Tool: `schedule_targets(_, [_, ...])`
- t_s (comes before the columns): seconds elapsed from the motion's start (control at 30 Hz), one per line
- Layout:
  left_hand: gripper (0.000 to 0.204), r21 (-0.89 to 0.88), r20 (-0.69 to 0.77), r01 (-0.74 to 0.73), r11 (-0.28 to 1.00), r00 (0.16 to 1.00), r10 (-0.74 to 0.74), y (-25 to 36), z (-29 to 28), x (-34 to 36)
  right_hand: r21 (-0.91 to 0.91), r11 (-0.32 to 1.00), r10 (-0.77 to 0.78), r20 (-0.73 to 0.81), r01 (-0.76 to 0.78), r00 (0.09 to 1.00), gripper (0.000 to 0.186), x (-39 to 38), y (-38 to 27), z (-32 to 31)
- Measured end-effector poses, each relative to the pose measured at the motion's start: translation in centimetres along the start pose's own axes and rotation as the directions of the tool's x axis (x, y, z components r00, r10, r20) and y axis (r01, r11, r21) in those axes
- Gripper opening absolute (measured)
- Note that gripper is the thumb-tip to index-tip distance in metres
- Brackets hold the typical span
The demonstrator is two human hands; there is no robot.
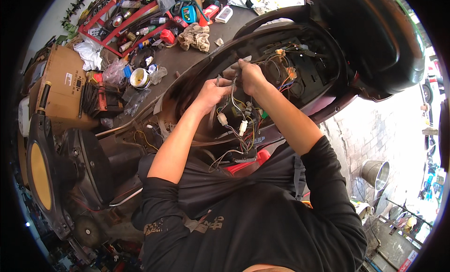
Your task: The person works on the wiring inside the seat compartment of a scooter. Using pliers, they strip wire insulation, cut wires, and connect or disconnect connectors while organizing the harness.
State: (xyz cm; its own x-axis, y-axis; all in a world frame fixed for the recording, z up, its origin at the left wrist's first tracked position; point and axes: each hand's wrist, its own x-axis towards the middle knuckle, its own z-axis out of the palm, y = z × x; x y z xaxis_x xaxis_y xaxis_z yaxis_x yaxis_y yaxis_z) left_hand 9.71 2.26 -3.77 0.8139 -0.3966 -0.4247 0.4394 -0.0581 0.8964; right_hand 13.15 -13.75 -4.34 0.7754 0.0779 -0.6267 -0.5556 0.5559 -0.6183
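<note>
Wires (233, 99) rise into your grasp above the opened body of a motor scooter (323, 104), center of the frame.
Your left hand (212, 96) pinches the wires between thumb and forefinger; your right hand (251, 79) is curled just beside it, but whether it grips anything cannot be told from this angle. Below your hands, a white plug connector (243, 127) hangs among colored leads. A glossy black case (375, 42) fills the upper right, a metal bucket (374, 173) lies tipped at right, and a cardboard box (63, 91) stands at left.
</note>
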Motion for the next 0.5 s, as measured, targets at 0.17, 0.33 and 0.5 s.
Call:
schedule_targets(0.17, [0.018, 0.090, -0.015, 0.052, 0.995, 0.999, -0.051, -0.2, -0.6, 0.0, -0.034, 0.999, -0.001, 0.005, 0.001, 1.000, 0.037, 0.0, 0.6, -0.2])
schedule_targets(0.33, [0.017, 0.094, -0.003, 0.092, 0.991, 0.996, -0.093, -0.2, -0.3, -0.2, -0.034, 0.999, 0.041, 0.054, -0.039, 0.998, 0.036, -1.6, 0.5, 0.3])
schedule_targets(0.5, [0.015, 0.175, 0.031, 0.132, 0.976, 0.990, -0.140, -0.4, -1.3, -0.2, -0.111, 0.994, 0.001, 0.038, 0.003, 0.999, 0.036, -1.4, 1.0, -0.1])
